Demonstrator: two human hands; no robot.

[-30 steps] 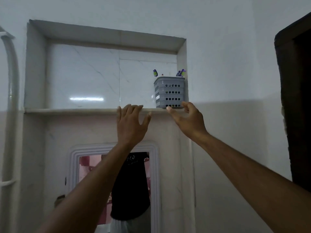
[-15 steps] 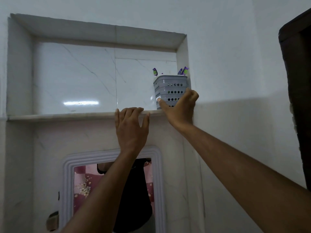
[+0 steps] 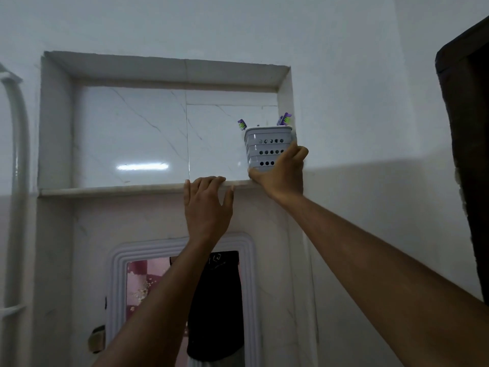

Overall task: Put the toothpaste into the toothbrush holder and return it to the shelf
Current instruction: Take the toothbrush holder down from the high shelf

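A grey perforated toothbrush holder stands at the right end of the recessed marble shelf, against the niche's right wall. Purple toothbrush heads stick out of its top. No toothpaste is visible. My right hand wraps around the holder's lower right side, thumb at its base. My left hand rests flat with fingertips hooked over the shelf's front edge, left of the holder, holding nothing.
Below the shelf hangs a white-framed mirror reflecting a person in dark clothes. A white pipe runs up the left wall. A dark door frame stands at the right.
My right hand rose from the shelf edge under the holder and closed around its side. My left hand stayed on the shelf edge.
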